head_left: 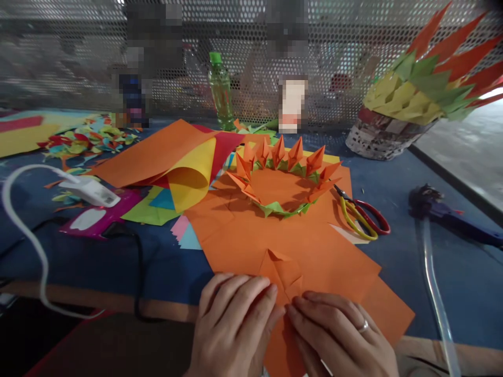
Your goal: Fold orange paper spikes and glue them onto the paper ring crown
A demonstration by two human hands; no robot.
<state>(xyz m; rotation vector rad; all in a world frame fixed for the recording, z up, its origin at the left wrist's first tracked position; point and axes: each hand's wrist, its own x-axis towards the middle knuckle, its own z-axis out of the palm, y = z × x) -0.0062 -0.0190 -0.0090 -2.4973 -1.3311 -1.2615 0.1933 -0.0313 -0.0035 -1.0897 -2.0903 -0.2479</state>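
Locations are given relative to the paper ring (281, 211), seen from the person's side. The ring rests on stacked orange sheets (243, 235) on the blue desk (168, 267). It has a green band and pointed orange tips standing around its rim.

The folded paper (288, 269), also orange, is in front of the ring and well apart from it, above the near part of the stacked sheets. It has a pointed far end and visible crease lines.

The left hand (236, 317) is at the left side of the folded paper; its fingers lie close together, with index finger and thumb pinching the lower left edge. The right hand (340, 330) is at the right side; its fingers are likewise together, pinching the lower right edge. A silver band (363, 326) is on one right finger.

Just right of the ring: scissors (346, 200) with one yellow and one red handle. Farther right: a dark blue tool (459, 220) and a clear rod (434, 283). Behind and right: a tilted paper basket (406, 97) with orange spikes. Behind and left: a green-capped bottle (222, 94), upright. Left: a curled yellow sheet (194, 175); farther left, a pink power strip (92, 222) with a white plug (96, 193).
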